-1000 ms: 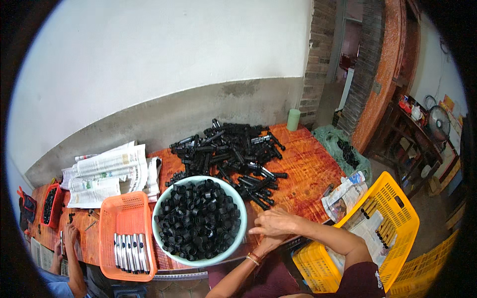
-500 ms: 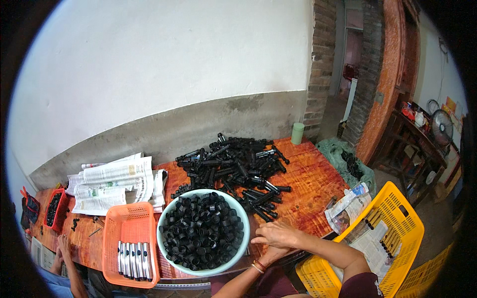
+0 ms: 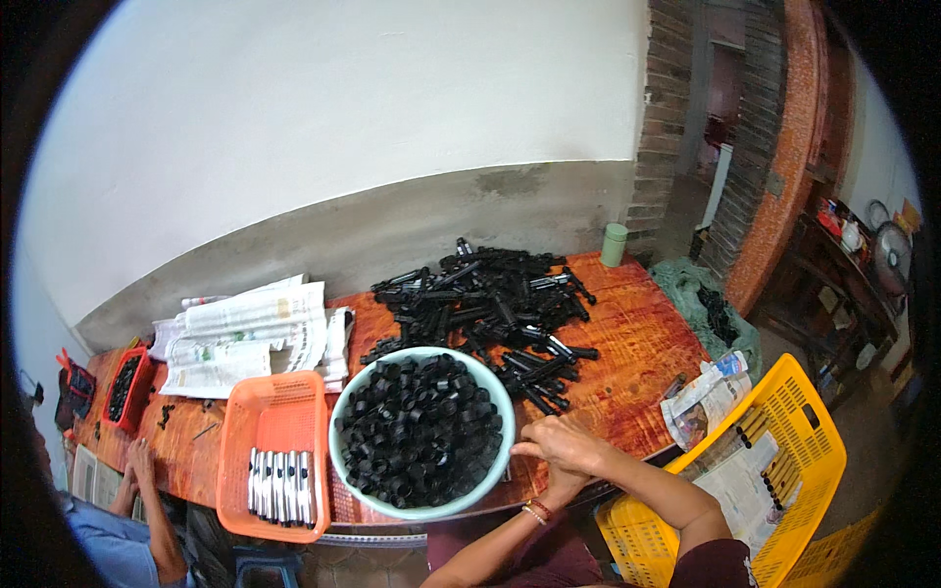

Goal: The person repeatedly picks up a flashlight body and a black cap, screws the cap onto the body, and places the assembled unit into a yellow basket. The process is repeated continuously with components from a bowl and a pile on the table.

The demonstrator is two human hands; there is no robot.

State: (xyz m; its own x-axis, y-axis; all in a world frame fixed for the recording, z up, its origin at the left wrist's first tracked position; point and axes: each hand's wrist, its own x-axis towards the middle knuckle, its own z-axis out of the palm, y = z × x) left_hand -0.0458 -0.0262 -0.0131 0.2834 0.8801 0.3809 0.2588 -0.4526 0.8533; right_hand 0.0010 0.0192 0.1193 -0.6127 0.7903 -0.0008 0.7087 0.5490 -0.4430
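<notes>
My right hand bends over my left hand at the table's front edge, just right of a pale blue bowl. The right fingers are curled in, and whatever they grip cannot be made out. Bracelets circle my left wrist; that hand's fingers are hidden under the right one. Small black plastic rings fill the bowl. Behind it lies a heap of black tube-shaped parts, some with shiny metal sections. An orange basket left of the bowl holds a row of silver tubes.
A yellow crate with newspaper and several tubes stands at my right. Folded newspapers, a red basket of black parts and a green canister are on the table. Another person's hands rest together at far left.
The view has shifted, so the whole scene sits further right and a little higher. My hands stay together beside the bowl, with little change in pose.
</notes>
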